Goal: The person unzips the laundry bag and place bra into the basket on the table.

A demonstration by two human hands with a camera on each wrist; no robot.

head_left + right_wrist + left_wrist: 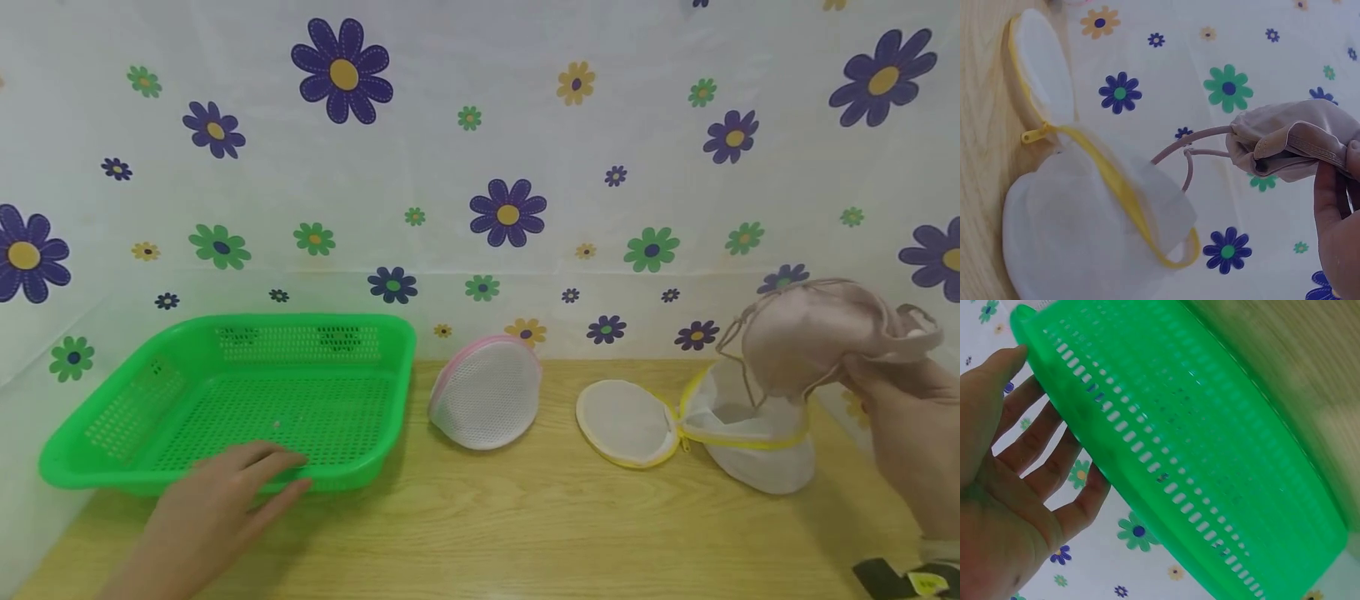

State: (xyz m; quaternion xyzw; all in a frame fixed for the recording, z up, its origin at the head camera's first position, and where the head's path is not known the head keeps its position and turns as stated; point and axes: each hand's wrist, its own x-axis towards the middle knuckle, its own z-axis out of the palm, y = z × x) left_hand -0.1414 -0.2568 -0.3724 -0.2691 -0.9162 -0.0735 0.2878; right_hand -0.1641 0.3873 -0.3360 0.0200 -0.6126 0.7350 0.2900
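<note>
My right hand (911, 425) pinches a dusty-pink bra (810, 337) and holds it up over a white mesh laundry bag (765, 467) with yellow zip trim. The bag's round lid (626, 423) is folded back on the table. In the right wrist view, thin straps (1194, 137) run from the bra down toward the bag's mouth. My left hand (217, 508) rests at the front rim of a green plastic basket (405, 350), fingers loosely extended. From the left wrist, the fingertips (1094, 481) touch the basket's edge and the hand holds nothing.
A second white mesh laundry bag (491, 396), with pink trim and rounded, stands between the basket and the yellow-trimmed bag. Behind everything hangs a flower-print sheet (442, 158). The tabletop (517, 525) is light wood.
</note>
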